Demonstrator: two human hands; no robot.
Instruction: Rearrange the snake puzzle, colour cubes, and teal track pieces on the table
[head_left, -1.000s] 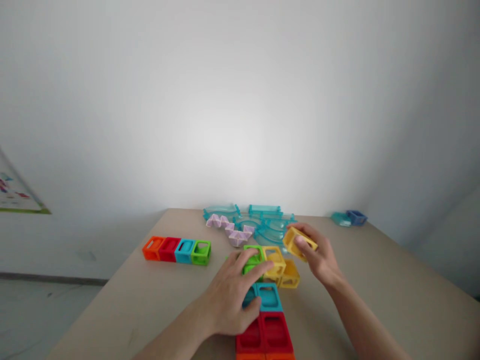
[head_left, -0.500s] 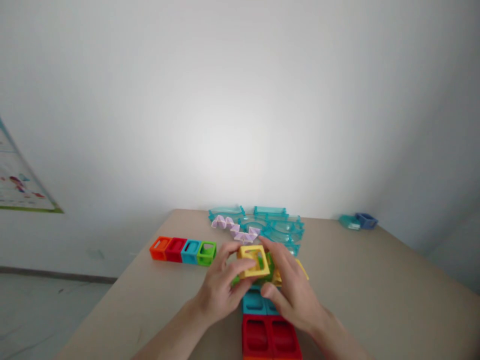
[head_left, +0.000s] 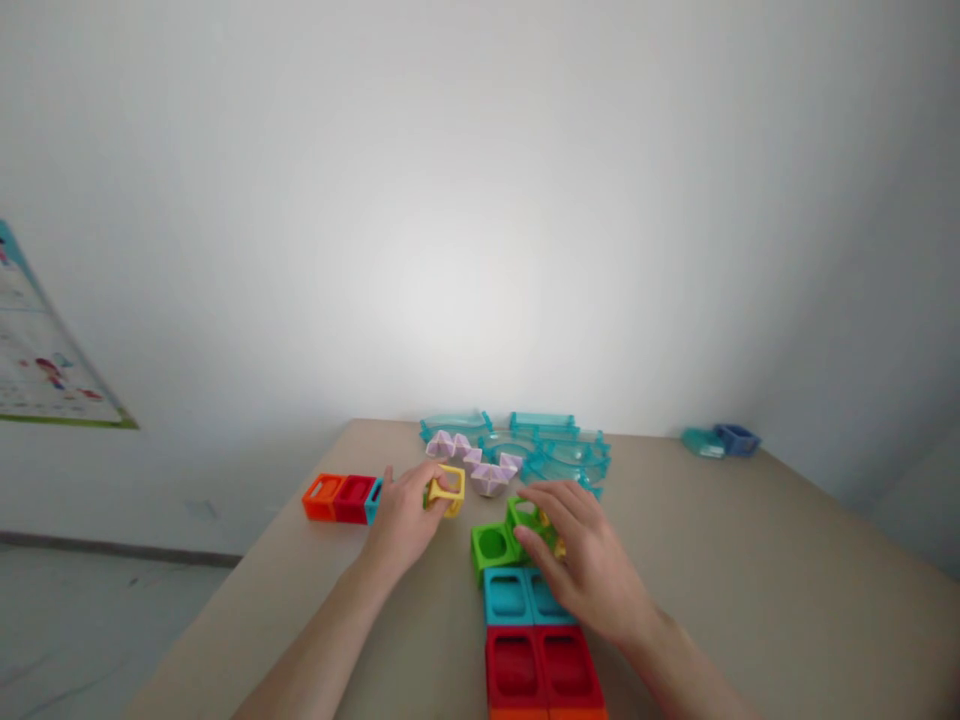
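Observation:
A yellow block [head_left: 452, 482] is pinched in my left hand [head_left: 409, 512], at the right end of a row with an orange block [head_left: 323, 497], a red block [head_left: 352, 498] and a blue block mostly behind my fingers. My right hand [head_left: 589, 560] has its fingers around a green block [head_left: 527, 516], which sits tilted beside another green block [head_left: 493, 545]. Yellow parts show under those fingers, partly hidden. Nearer me are two blue blocks [head_left: 508, 597] side by side, then two red blocks [head_left: 514, 668], with orange edges at the bottom of the view.
Clear teal track pieces [head_left: 570, 458] lie at the back of the table [head_left: 720, 560], against the wall. Lilac faceted pieces [head_left: 491, 474] sit before them. A teal piece [head_left: 703, 442] and a dark blue block [head_left: 737, 439] are at the back right.
My left hand has carried the yellow block leftward, away from my right hand, to the row's right end. The two green blocks near my right hand now show more fully.

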